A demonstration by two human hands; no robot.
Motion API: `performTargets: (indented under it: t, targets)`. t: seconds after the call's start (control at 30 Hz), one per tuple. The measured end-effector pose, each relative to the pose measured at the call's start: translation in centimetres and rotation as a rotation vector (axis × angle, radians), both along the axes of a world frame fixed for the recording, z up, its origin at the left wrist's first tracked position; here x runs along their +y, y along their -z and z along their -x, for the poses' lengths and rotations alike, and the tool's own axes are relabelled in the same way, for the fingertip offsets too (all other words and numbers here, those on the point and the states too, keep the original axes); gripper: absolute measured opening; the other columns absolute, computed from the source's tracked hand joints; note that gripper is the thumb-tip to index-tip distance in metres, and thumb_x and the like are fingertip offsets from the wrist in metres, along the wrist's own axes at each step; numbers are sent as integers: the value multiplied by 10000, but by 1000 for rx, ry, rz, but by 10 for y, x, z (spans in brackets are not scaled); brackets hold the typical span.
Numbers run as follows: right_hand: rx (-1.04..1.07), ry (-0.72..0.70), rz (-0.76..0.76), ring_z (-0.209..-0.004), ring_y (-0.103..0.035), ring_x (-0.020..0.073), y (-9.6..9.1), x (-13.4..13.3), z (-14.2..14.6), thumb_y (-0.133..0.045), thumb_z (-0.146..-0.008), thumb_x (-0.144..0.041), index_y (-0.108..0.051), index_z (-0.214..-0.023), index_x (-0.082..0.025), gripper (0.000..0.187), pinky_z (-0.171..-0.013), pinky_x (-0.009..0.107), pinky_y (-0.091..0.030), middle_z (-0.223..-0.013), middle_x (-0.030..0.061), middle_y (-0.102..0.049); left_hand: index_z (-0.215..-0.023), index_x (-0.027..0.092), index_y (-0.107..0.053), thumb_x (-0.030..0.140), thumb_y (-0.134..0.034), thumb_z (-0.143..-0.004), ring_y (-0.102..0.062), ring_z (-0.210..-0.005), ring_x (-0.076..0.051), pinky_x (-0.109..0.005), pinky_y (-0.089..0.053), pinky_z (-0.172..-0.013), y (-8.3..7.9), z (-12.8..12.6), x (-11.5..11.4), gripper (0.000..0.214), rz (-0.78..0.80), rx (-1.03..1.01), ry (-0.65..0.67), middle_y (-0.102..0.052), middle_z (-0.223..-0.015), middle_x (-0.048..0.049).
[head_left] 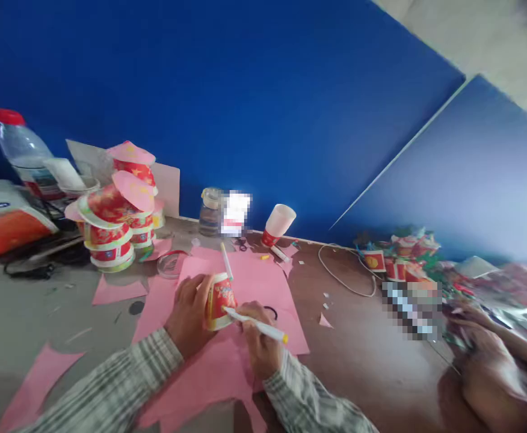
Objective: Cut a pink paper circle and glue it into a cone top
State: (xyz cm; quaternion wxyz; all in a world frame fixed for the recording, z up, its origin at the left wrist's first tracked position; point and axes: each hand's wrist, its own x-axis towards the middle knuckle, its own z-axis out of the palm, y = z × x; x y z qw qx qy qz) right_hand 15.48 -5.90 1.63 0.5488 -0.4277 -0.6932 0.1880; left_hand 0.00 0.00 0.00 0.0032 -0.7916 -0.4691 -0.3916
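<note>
My left hand (pixel 190 314) is wrapped round a red and white paper cup (pixel 219 299) that stands upside down on a sheet of pink paper (pixel 254 282). My right hand (pixel 260 341) pinches a white marker (pixel 257 324) with a yellow cap end, its tip touching the cup's lower rim. A black drawn circle (pixel 271 312) shows on the pink paper just right of my right hand. Another white pen (pixel 226 260) lies on the paper behind the cup.
A stack of red cups with pink paper cone lids (pixel 119 210) stands at the left, beside a water bottle (pixel 24 153). A glass jar (pixel 210 211), a tipped paper cup (pixel 278 225) and a white cable (pixel 342 270) lie behind. Another person's arm (pixel 493 361) rests at the right.
</note>
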Motion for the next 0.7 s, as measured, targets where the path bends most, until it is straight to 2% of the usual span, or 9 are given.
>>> performTargets:
  t: [0.4,0.7]
  targets:
    - [35,-25,2,-635,-575,181,-8,0,1,-412,-827,-191,-628,-883,-177,223,-597,289,-463,-673,23,-591,-1202,107,-229,516,-557,-510,-367,-1039,-292,-482,-286,-912,-2,1,-1,868,0,-12,10,-458,-1057,-155]
    - [73,-2,28,-617,-569,180,-3,1,-1,-418,-840,-244,-627,-901,-197,222,-581,292,-458,-677,20,-588,-1209,113,-212,504,-565,-503,-368,-1039,-293,-489,-286,-914,-4,2,-2,881,21,-28,18,-450,-1072,-150]
